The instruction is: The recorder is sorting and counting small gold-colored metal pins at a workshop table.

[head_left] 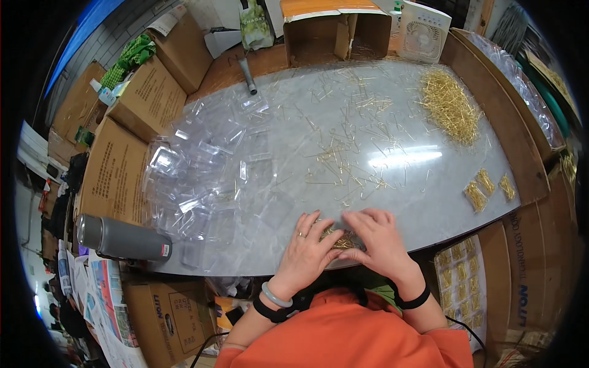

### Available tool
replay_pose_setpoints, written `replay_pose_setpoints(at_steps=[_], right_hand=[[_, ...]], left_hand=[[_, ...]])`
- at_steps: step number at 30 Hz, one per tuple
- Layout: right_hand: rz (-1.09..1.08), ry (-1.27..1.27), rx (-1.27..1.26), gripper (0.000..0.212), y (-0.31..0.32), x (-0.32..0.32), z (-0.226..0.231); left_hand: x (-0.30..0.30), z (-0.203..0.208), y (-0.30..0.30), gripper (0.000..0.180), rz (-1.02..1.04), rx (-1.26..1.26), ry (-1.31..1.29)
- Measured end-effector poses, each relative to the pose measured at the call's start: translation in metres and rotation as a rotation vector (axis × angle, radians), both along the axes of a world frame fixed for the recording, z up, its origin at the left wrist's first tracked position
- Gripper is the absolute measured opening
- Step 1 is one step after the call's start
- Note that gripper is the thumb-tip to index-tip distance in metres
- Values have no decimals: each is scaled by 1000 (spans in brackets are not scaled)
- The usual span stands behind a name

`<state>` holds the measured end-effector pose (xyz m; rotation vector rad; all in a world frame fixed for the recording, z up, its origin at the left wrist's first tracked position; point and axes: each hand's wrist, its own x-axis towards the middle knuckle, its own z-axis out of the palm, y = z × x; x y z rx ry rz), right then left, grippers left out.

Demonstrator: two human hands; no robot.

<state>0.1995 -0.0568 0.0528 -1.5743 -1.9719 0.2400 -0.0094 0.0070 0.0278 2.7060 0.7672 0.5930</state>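
Observation:
At the table's near edge, my left hand (308,250) and my right hand (379,243) curve in from both sides around a small bunch of gold wire hooks (345,240). The thumbs press close to the bunch and the fingers bend over its far side, so part of it is hidden. Beyond my hands, loose gold hooks (334,162) lie scattered over the grey table (294,236). A large heap of the same hooks (450,107) sits at the far right. Three small packed bundles (476,196) rest near the right edge.
Clear plastic boxes (208,159) pile up on the left, beside a grey bottle (126,238). Cardboard (116,172) walls the left side, and a cardboard strip (509,116) borders the right. A dark tube (248,76), an open carton (313,40) and a white fan (423,34) stand along the back.

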Motion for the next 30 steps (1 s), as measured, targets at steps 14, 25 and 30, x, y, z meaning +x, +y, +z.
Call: replay_pose_setpoints(at_steps=[14, 25, 30], right_hand=[[-62, 51, 28, 61, -27, -6, -17], [-73, -7, 8, 36, -29, 24, 2], [-37, 1, 102, 13, -23, 23, -22]], left_hand=[[4, 2, 0, 79, 33, -59, 9], [2, 0, 1, 73, 4, -80, 11], [4, 2, 3, 71, -3, -93, -3]])
